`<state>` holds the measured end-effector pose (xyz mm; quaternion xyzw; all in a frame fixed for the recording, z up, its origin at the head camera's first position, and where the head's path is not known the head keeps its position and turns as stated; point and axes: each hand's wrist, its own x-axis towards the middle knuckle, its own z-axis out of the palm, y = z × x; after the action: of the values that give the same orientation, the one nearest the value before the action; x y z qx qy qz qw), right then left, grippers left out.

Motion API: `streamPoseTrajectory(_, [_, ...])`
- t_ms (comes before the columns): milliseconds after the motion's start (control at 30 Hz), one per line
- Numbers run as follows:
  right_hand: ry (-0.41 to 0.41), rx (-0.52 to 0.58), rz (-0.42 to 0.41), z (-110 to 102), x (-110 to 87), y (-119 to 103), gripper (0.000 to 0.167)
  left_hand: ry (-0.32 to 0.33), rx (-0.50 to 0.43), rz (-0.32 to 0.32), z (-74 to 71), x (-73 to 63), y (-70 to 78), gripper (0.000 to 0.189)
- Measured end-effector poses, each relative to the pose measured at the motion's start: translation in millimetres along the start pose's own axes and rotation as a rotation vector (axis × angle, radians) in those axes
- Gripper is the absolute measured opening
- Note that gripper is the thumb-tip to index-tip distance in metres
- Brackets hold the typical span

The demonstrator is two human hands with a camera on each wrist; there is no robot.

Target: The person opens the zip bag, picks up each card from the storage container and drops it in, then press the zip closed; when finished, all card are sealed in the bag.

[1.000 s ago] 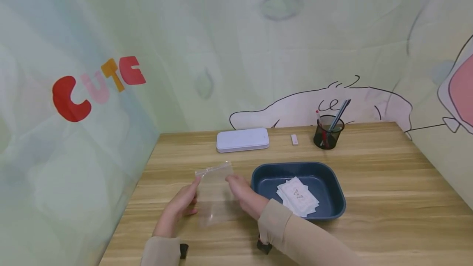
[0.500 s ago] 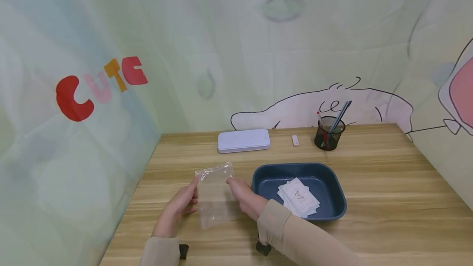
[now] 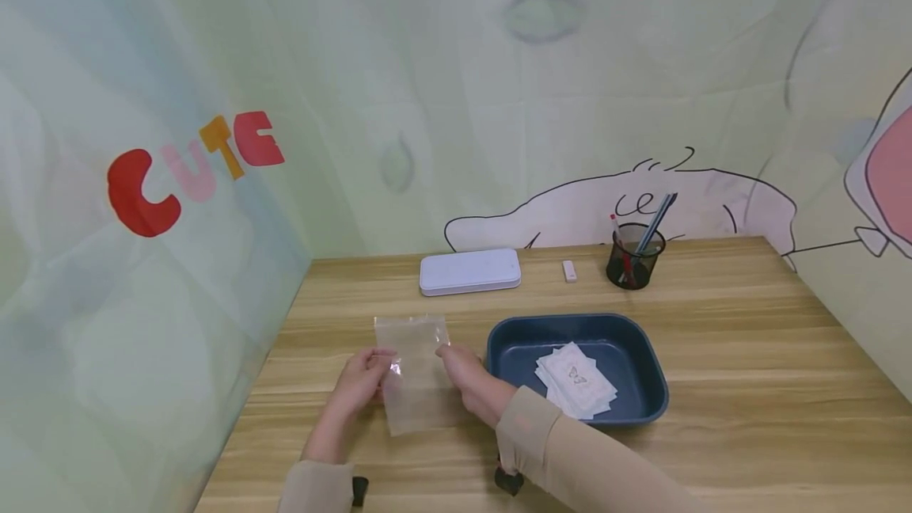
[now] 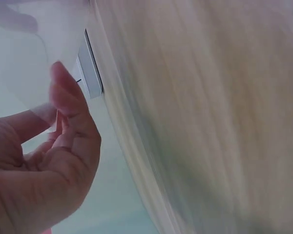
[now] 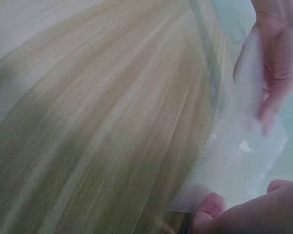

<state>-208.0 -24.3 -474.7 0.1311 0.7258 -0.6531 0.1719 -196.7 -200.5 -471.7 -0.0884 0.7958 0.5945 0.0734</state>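
Observation:
A clear zip-lock bag point(image 3: 420, 386) is held up over the table between my two hands, its zip edge at the far end. My right hand point(image 3: 466, 374) pinches the bag's right edge below the zip; its thumb shows at the bag's corner in the right wrist view. On the other side, my left hand point(image 3: 362, 378) pinches the left edge, and in the left wrist view the thumb point(image 4: 66, 92) lies against the thin film. The bag looks flat, with nothing visible inside.
Right of the bag stands a dark blue tray point(image 3: 651, 374) bearing several white packets point(image 3: 579, 378). Along the back are a pale pencil case point(image 3: 470, 271), a small white eraser-like block point(image 3: 568, 271) and a black mesh pen cup point(image 3: 632, 264) with pens. A printed curtain hangs behind.
My left hand has shifted slightly lower and inward along the bag's left edge. The bag's top has straightened and lies more level. My right hand keeps its place.

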Motion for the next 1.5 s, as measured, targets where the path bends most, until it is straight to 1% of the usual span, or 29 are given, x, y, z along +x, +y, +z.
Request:
streamPoseTrajectory(133, [-0.009, -0.004, 0.001, -0.6, -1.1, -0.8, 0.05, 0.006, -0.023, 0.063, 0.4, -1.4, 0.7, 0.022])
streamPoseTrajectory(300, [-0.011, -0.012, -0.026, -0.3, -2.9, -1.1, 0.048, 0.015, -0.022, 0.141, -2.8, -4.5, 3.3, 0.022])
streamPoseTrajectory(400, [0.001, -0.006, -0.07, 0.6, -5.1, -2.1, 0.044, 0.027, -0.005, 0.175, -6.8, -5.3, 4.9, 0.022])
streamPoseTrajectory(533, [0.031, 0.023, -0.14, 3.3, -9.3, -6.6, 0.033, 0.053, 0.001, 0.196, -13.2, -7.0, 8.3, 0.021])
streamPoseTrajectory(633, [0.042, 0.069, -0.154, 5.6, -12.9, -11.9, 0.028, 0.078, 0.002, 0.213, -17.1, -9.3, 12.1, 0.022])
streamPoseTrajectory(733, [0.063, 0.092, -0.167, 6.1, -16.9, -17.7, 0.028, 0.11, 0.003, 0.241, -18.8, -12.2, 17.1, 0.022])
streamPoseTrajectory(867, [0.098, 0.064, -0.199, 2.0, -20.7, -25.8, 0.028, 0.157, -0.016, 0.268, -17.8, -17.3, 24.4, 0.021])
streamPoseTrajectory(967, [0.096, 0.036, -0.225, -5.1, -21.5, -31.7, 0.03, 0.198, -0.03, 0.275, -14.4, -20.9, 30.7, 0.02])
streamPoseTrajectory(1067, [0.093, -0.021, -0.27, -16.2, -22.3, -36.9, 0.028, 0.219, -0.056, 0.27, -9.1, -24.9, 37.3, 0.021])
streamPoseTrajectory(1133, [0.067, -0.042, -0.305, -25.2, -23.3, -39.5, 0.026, 0.222, -0.08, 0.262, -5.3, -27.3, 40.2, 0.023])
streamPoseTrajectory(1200, [0.026, -0.041, -0.302, -35.2, -27.0, -42.7, 0.026, 0.215, -0.112, 0.26, -1.3, -29.3, 41.2, 0.025])
streamPoseTrajectory(1267, [-0.03, -0.013, -0.285, -45.5, -30.7, -45.6, 0.027, 0.21, -0.137, 0.269, 3.2, -30.2, 41.7, 0.024])
streamPoseTrajectory(1333, [-0.079, 0.01, -0.256, -56.5, -35.7, -48.8, 0.029, 0.207, -0.165, 0.292, 8.8, -30.7, 43.6, 0.021])
streamPoseTrajectory(1400, [-0.114, 0.025, -0.239, -67.2, -40.1, -50.6, 0.029, 0.201, -0.186, 0.312, 15.3, -32.0, 47.2, 0.019])
streamPoseTrajectory(1500, [-0.144, 0.012, -0.24, -83.1, -47.9, -52.1, 0.03, 0.191, -0.211, 0.329, 26.5, -35.0, 54.5, 0.017])
